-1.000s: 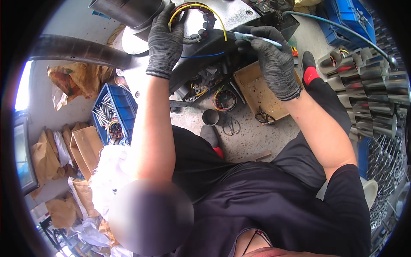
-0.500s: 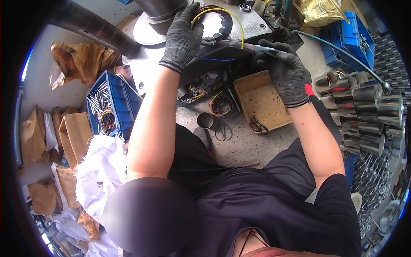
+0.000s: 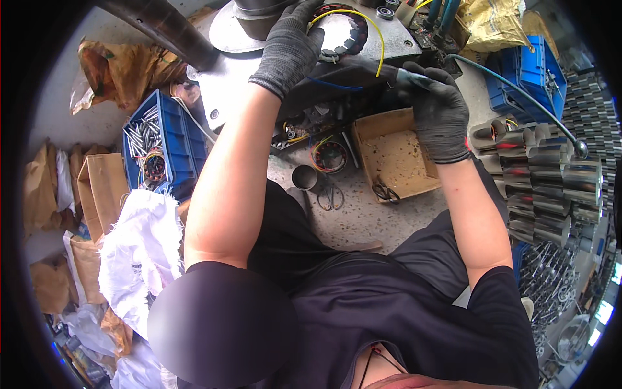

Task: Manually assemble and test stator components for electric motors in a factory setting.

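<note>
A motor stator (image 3: 357, 35), a ring with dark windings and a yellow and a blue lead, lies on the metal bench top. My left hand (image 3: 289, 48), in a dark grey glove, grips its left edge. To the right of the ring, my gloved right hand (image 3: 439, 110) is closed around a slim hand tool (image 3: 405, 78). Its pale blue-grey part shows at the fingers, while the dark shaft reaching toward the stator is smeared by motion. The tool's kind cannot be made out.
A dark cylinder on a round flange (image 3: 256, 23) stands left of the stator; bearings (image 3: 385, 12) lie to its right. Below are an open cardboard box (image 3: 395, 152), another wound stator (image 3: 329, 157) and scissors (image 3: 331, 198). A blue crate (image 3: 184, 152) holds metal shafts. Steel sleeves (image 3: 538, 181) are stacked right.
The view has shifted slightly, moving the bench and stator a little rightward in the picture. The tool's shaft looks more blurred now. Both hands keep their holds.
</note>
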